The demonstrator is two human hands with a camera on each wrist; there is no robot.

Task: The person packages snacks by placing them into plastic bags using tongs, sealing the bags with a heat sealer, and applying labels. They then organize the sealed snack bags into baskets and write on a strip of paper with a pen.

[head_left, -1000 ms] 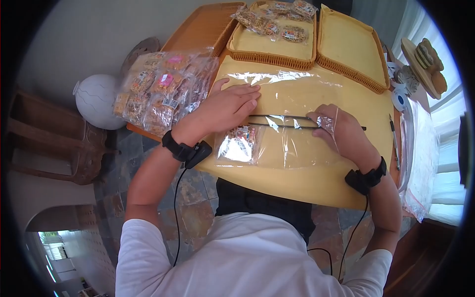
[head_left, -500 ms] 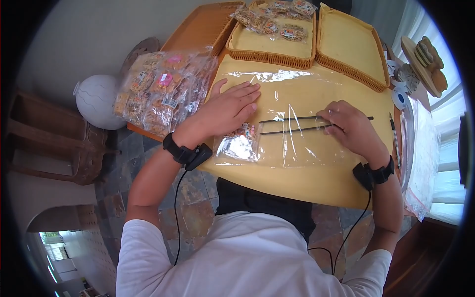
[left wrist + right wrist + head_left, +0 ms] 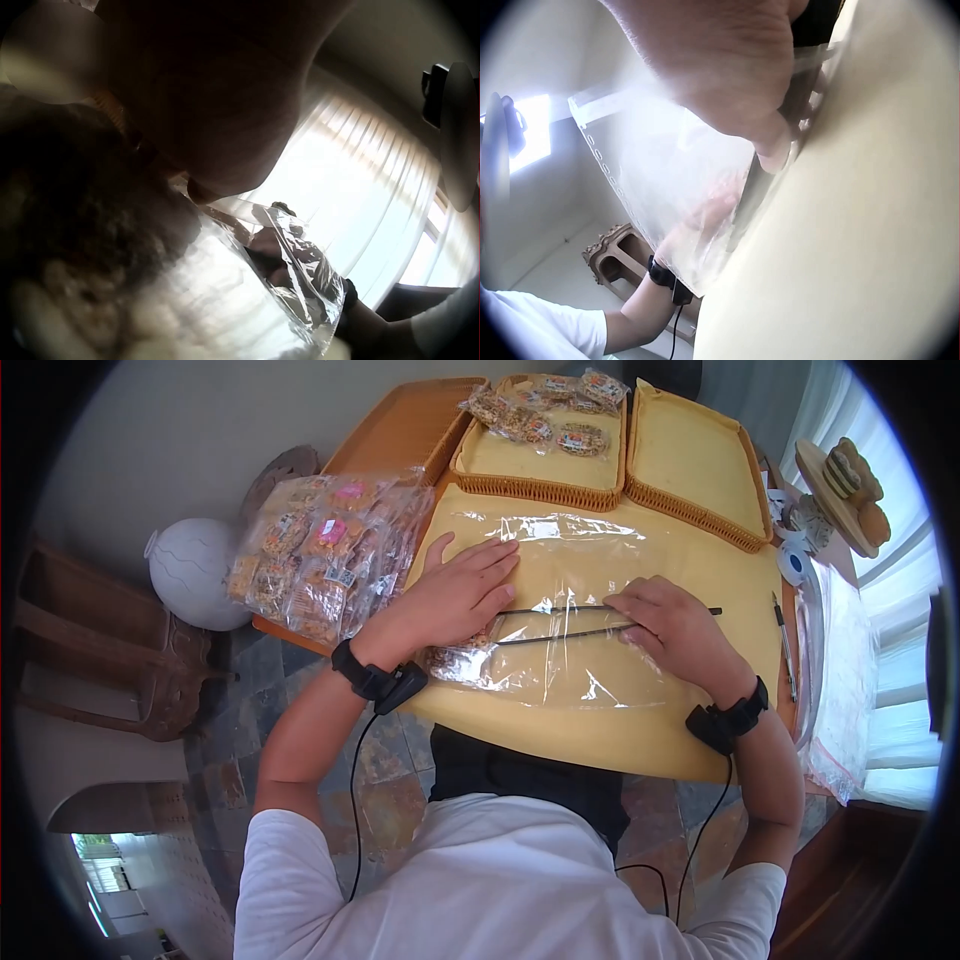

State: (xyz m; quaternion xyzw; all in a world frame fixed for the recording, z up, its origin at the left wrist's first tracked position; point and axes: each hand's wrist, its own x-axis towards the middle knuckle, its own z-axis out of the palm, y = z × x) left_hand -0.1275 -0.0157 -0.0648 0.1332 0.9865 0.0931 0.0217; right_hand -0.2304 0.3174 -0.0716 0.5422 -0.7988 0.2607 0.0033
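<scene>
On the yellow-covered table, a large clear plastic bag (image 3: 580, 560) lies flat. Inside its left part is a packaged snack (image 3: 462, 668), partly covered by my left hand. My left hand (image 3: 460, 595) rests on the bag with fingers extended. From the right, my right hand (image 3: 665, 622) grips a pair of long, thin black tongs (image 3: 570, 608). Their two arms run left through the bag, spread apart, with the tips by the snack's right edge. In the right wrist view, the see-through bag (image 3: 667, 150) rises beside the right hand and overlaps it.
A pile of bagged snacks (image 3: 330, 555) sits at the table's left edge. Along the back are a brown tray (image 3: 400, 430), a lined basket (image 3: 540, 485) with several packaged snacks, and another lined basket (image 3: 695, 450). A pen (image 3: 783, 645) and tape roll (image 3: 793, 563) lie right.
My right hand drew the tongs right, then moved back left. The snack in the bag now sits slightly further left, and the tongs' tips are at its edge. My left hand stays on the bag.
</scene>
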